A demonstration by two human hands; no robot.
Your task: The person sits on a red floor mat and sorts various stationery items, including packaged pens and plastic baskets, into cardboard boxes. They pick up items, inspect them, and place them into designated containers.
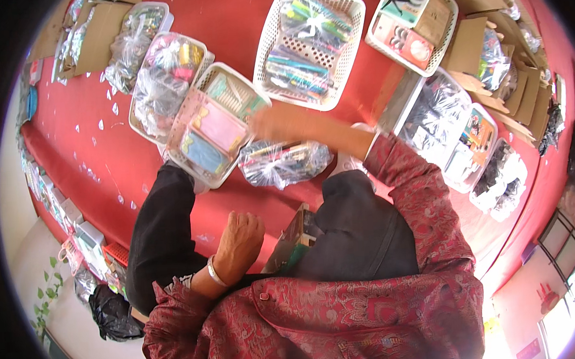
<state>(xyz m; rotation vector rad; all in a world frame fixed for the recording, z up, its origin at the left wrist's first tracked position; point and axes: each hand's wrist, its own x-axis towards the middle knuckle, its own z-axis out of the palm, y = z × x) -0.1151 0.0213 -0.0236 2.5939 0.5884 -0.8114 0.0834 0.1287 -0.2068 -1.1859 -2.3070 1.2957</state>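
My right hand (pixel 270 124), blurred, reaches across to the right rim of a white plastic basket (pixel 218 179). Whether its fingers hold anything is unclear. That basket contains a pink packet (pixel 220 123), a blue packet (pixel 203 150) and a mint-green packet (pixel 228 96). Below the right forearm lies a clear plastic bag of pens (pixel 284 162), tied at its neck. Nearer my body, my left hand (pixel 241 235) is curled in a loose fist beside my left knee, with nothing visible in it. Its palm side is hidden.
Bagged pens fill a perforated white basket (pixel 262 68) ahead. Another basket (pixel 373 38) holds eyelash packs. Bagged goods crowd a basket (pixel 132 107) at left. Cardboard boxes (pixel 466 48) stand at right, beside clear tubs (pixel 490 137). A red cloth (pixel 90 146) covers the floor.
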